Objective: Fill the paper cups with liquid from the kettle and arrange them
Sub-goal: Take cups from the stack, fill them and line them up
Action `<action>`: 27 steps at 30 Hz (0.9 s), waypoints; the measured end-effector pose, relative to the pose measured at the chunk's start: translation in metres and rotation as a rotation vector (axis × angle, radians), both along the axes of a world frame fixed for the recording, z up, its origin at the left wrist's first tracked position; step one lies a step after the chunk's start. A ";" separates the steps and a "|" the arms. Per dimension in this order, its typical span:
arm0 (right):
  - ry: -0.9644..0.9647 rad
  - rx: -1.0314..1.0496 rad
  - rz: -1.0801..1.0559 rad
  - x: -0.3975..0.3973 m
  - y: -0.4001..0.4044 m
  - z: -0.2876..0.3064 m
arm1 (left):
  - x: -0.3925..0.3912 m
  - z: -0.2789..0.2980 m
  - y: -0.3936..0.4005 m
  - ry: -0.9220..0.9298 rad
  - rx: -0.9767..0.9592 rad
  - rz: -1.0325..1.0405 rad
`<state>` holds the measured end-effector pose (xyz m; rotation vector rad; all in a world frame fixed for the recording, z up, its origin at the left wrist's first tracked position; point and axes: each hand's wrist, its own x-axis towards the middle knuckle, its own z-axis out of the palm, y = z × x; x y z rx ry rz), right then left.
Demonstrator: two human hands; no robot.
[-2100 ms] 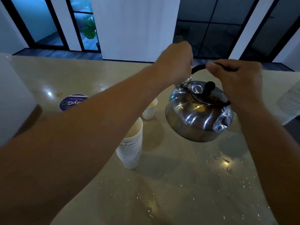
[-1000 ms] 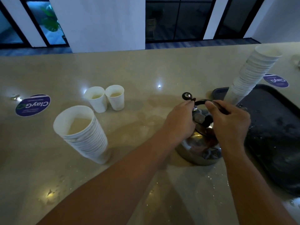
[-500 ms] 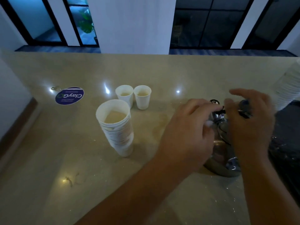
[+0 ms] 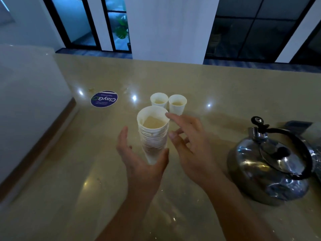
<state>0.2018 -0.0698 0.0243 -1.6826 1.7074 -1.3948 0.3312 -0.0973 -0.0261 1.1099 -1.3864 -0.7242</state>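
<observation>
The stack of paper cups [image 4: 153, 136] stands upright at frame centre, between both hands. The left hand [image 4: 139, 164] cups its base with fingers spread and straight – thumb beside the lower wall, contact unclear. The right hand [image 4: 189, 146] hovers just right of it, fingers apart, one fingertip near the rim. Two filled cups [image 4: 168, 103] sit side by side just above. The kettle [image 4: 271, 169] rests at the right edge, well apart – bare counter [image 4: 69, 188] fills the lower left.
</observation>
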 end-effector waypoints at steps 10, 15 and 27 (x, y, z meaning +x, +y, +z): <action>0.125 0.036 -0.061 -0.005 -0.014 0.013 | -0.009 -0.006 -0.038 0.002 0.021 -0.280; 0.131 -0.008 -0.070 -0.001 -0.009 0.007 | -0.007 -0.007 -0.040 -0.055 0.036 -0.298; 0.180 -0.076 -0.115 -0.003 -0.020 0.026 | -0.008 -0.001 -0.042 -0.052 0.080 -0.316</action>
